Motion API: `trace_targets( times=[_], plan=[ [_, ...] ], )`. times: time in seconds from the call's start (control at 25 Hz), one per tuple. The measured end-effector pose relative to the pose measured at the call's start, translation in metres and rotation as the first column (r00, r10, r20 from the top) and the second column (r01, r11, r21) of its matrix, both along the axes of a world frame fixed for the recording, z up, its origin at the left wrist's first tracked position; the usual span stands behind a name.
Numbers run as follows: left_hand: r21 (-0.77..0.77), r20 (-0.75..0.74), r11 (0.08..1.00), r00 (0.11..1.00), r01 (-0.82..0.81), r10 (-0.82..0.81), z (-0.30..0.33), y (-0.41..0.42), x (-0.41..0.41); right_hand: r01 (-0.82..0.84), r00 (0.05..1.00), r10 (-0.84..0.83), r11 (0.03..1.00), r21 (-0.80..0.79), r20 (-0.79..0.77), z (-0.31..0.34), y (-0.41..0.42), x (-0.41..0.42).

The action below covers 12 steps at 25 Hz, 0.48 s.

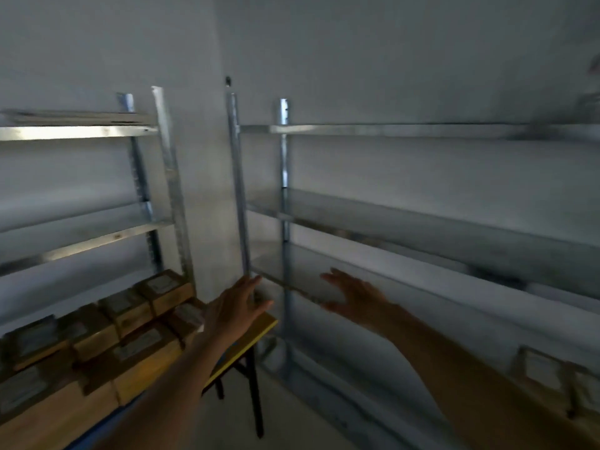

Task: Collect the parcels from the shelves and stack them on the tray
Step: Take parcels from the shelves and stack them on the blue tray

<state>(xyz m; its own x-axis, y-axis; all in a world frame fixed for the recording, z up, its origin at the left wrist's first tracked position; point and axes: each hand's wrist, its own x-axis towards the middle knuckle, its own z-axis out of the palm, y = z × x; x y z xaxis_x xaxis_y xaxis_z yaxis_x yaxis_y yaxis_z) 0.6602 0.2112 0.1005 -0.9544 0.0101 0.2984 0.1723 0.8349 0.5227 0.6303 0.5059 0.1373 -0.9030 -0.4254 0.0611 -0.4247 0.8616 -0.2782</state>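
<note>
We see both hands raised mid-frame with nothing in them: the left hand (238, 306) with fingers straight and spread, the right hand (352, 295) likewise wide. At the lower left of the frame, brown parcels (107, 329) lie stacked in rows on the counter (259, 329), whose edge is yellow. Each carries a pale label, too blurred for us to read. Another labelled parcel (542, 373) sits at the lower right, low in the metal shelves (422, 222).
</note>
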Motion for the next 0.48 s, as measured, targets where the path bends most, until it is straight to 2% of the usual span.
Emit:
trace_targets(
  times=[0.08, 0.32, 0.48],
  plan=[
    [0.033, -0.033, 0.997, 0.997, 0.074, -0.072, 0.005, 0.080, -0.019, 0.083, 0.997, -0.083, 0.997, 0.011, -0.001, -0.005, 0.081, 0.003],
    [0.081, 0.006, 0.950, 0.953, 0.301, -0.303, -0.025, 0.309, -0.055, 0.325, 0.943, -0.330, 0.942, 0.089, 0.044, -0.044, 0.303, 0.044],
    [0.058, 0.085, 0.884, 0.880, 0.464, -0.467, -0.059, 0.440, -0.052, 0.464, 0.874, -0.477, 0.876, 0.127, 0.097, -0.075, 0.421, 0.075]
  ],
)
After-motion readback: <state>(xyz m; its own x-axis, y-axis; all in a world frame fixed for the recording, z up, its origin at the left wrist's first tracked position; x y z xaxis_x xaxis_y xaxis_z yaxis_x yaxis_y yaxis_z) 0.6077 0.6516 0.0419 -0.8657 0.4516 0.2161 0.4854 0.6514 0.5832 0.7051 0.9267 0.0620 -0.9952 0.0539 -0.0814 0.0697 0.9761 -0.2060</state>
